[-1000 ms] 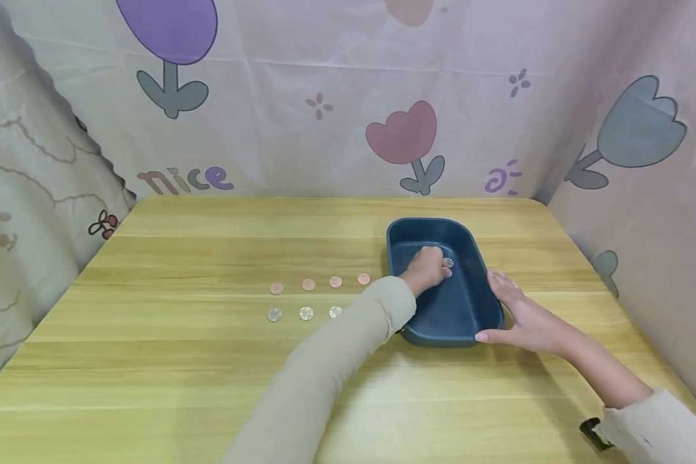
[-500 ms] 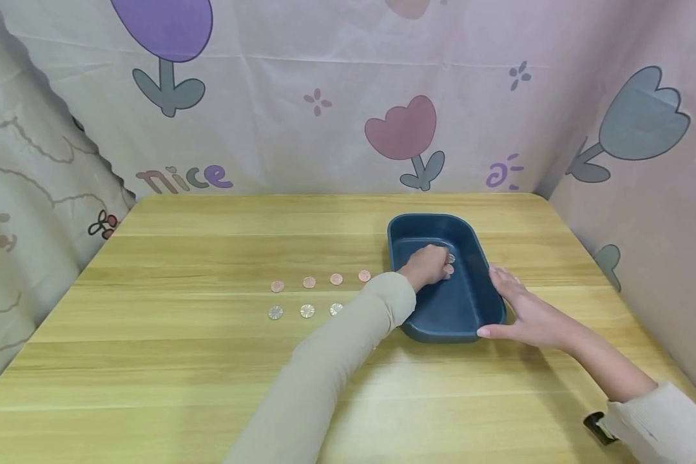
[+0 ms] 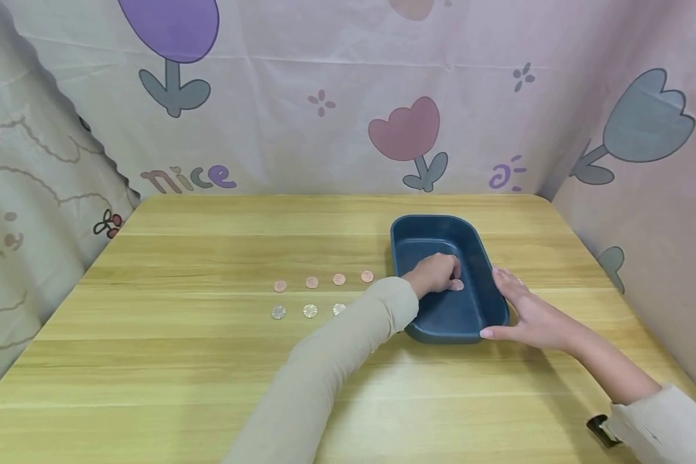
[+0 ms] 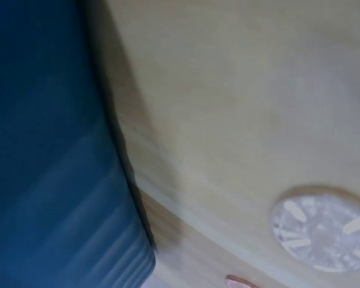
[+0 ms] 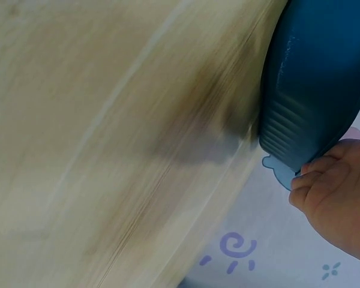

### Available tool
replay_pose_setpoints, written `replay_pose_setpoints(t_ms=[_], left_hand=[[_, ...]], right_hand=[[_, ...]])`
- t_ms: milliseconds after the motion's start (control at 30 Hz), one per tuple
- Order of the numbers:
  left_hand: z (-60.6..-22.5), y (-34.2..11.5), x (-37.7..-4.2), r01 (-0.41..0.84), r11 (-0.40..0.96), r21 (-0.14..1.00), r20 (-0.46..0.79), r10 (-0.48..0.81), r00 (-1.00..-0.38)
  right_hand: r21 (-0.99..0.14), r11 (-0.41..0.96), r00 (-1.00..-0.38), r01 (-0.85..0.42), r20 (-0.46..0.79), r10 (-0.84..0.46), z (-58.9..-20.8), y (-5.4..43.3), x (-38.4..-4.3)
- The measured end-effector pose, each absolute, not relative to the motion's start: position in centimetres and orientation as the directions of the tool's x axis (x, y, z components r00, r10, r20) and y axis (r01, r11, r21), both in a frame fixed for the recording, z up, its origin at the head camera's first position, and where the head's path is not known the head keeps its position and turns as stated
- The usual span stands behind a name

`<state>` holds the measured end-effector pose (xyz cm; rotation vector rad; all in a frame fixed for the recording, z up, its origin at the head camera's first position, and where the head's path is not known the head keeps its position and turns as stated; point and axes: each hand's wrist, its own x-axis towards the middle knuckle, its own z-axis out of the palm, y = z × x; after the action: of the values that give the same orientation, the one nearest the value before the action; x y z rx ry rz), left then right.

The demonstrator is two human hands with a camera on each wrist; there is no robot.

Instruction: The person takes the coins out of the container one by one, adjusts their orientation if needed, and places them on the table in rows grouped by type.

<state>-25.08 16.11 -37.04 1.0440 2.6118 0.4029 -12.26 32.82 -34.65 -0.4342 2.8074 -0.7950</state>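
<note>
A dark blue rectangular tray (image 3: pixel 452 337) stands on the wooden table, right of centre. My left hand (image 3: pixel 435 274) reaches down inside it, fingers curled and the thumb beside them near the tray floor. Those fingers hide whatever lies under or between them, so no coin shows there. At the tray's near right corner, my right hand (image 3: pixel 528 316) holds the outer wall between thumb and fingers. Left of the tray lies a row of several copper coins (image 3: pixel 339 279). Nearer to me is a row of silver coins (image 3: pixel 310 310), its right end covered by my left sleeve.
The wooden table (image 3: pixel 151 361) runs back to a printed curtain (image 3: pixel 290 129), with further cloth hanging at both sides. My left sleeve (image 3: pixel 325 367) crosses the table in front of the tray. In the left wrist view, a silver coin (image 4: pixel 324 231) lies close to the tray's wall.
Inside the tray, my left hand has shifted slightly right and towards me. The silver coin seen beside its fingers earlier is now out of sight. My right hand stays at the tray's corner.
</note>
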Motion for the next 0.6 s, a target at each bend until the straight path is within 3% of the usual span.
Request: replay_pose_setpoints(t_ms=[600], left_hand=[[-36.6,17.1,-22.6,0.609,0.678,0.412,-0.218,0.722,-0.657]], right_hand=[[-0.533,0.814,-0.945,-0.231,-0.077,-0.319,-34.7,32.6,-12.1]])
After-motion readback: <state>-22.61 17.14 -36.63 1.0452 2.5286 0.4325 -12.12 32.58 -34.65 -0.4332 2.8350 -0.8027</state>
